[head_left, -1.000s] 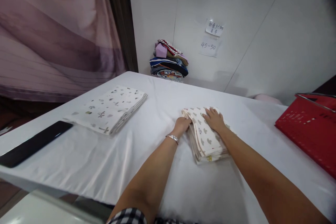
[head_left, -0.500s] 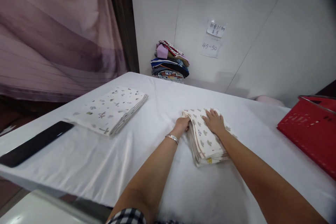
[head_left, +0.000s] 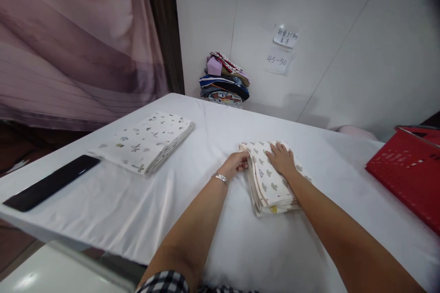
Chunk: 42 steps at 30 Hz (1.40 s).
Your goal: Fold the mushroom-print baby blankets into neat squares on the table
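Note:
A folded white cloth (head_left: 270, 175) with grey-green mushroom-like prints lies on the white-covered table in front of me, its layers showing along the left side. My left hand (head_left: 237, 162), with a silver bracelet at the wrist, has its curled fingers at the far left edge of this cloth, gripping the layers there; some fingertips are hidden. On top, my right hand (head_left: 282, 160) rests flat with its fingers spread, pressing on the cloth. To the left lies a second folded cloth (head_left: 151, 139), white with small plant and leaf prints, touched by neither hand.
A long black flat object (head_left: 51, 182) lies at the table's left edge. On the right stands a red basket (head_left: 407, 169). A stack of folded fabrics (head_left: 225, 80) is behind the table by the wall, below paper signs (head_left: 279, 59). A pinkish curtain (head_left: 79, 46) hangs on the left.
My left hand's fingers have loosened a little and its wrist has shifted slightly left. My right hand stays flat on the cloth. The whole view has shifted slightly.

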Each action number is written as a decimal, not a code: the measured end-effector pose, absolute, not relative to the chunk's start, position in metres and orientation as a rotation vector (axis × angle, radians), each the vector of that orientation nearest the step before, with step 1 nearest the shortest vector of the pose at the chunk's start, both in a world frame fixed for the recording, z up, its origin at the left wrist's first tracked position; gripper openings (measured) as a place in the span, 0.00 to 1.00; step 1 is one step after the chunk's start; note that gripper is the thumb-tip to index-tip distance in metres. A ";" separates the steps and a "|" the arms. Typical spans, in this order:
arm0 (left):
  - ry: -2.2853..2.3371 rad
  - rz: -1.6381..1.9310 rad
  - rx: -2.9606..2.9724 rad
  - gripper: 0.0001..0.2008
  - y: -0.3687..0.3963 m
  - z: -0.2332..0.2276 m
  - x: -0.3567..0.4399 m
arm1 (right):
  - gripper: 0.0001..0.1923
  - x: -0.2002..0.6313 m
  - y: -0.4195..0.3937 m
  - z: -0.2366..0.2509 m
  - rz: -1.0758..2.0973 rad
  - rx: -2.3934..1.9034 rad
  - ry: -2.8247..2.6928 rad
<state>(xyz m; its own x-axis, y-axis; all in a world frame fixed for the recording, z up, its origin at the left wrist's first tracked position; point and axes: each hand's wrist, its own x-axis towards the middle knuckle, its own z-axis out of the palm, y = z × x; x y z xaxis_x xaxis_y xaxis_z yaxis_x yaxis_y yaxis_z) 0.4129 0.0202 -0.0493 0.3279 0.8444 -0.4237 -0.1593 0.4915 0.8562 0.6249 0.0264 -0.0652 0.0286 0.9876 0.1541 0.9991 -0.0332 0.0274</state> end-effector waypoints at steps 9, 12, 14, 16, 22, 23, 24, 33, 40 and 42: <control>1.145 0.807 0.945 0.08 0.014 -0.050 0.422 | 0.27 0.626 0.026 -0.069 -0.202 -2.163 -2.099; 1.140 0.805 0.977 0.07 0.010 -0.044 0.424 | 0.27 0.626 0.026 -0.068 -0.201 -2.165 -2.096; 1.134 0.806 0.990 0.07 0.007 -0.040 0.425 | 0.27 0.625 0.026 -0.068 -0.211 -2.160 -2.094; 1.142 0.806 0.993 0.07 0.006 -0.037 0.425 | 0.26 0.626 0.027 -0.068 -0.220 -2.156 -2.094; 1.206 0.806 0.931 0.09 0.012 -0.048 0.427 | 0.27 0.629 0.029 -0.073 -0.220 -2.141 -2.088; 1.209 0.806 0.916 0.10 0.014 -0.051 0.427 | 0.27 0.629 0.029 -0.073 -0.225 -2.135 -2.089; 1.210 0.804 0.901 0.11 0.015 -0.053 0.428 | 0.27 0.629 0.029 -0.073 -0.229 -2.131 -2.091; 1.273 0.890 0.878 0.05 0.012 -0.054 0.433 | 0.27 0.626 0.029 -0.063 -0.084 -2.164 -2.074; 1.275 0.865 0.863 0.08 0.016 -0.059 0.430 | 0.25 0.635 0.041 -0.046 -0.051 -2.132 -2.060; 1.249 0.858 0.847 0.11 0.017 -0.058 0.428 | 0.25 0.636 0.042 -0.050 -0.081 -2.154 -2.053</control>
<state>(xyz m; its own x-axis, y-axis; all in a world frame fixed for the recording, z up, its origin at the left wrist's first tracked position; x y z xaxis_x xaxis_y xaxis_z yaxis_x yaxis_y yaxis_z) 0.4275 0.0175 -0.0583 0.1130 0.8961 -0.4293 -0.0787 0.4388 0.8951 0.6364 0.0425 -0.0498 0.0538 0.9869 0.1522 0.9958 -0.0417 -0.0812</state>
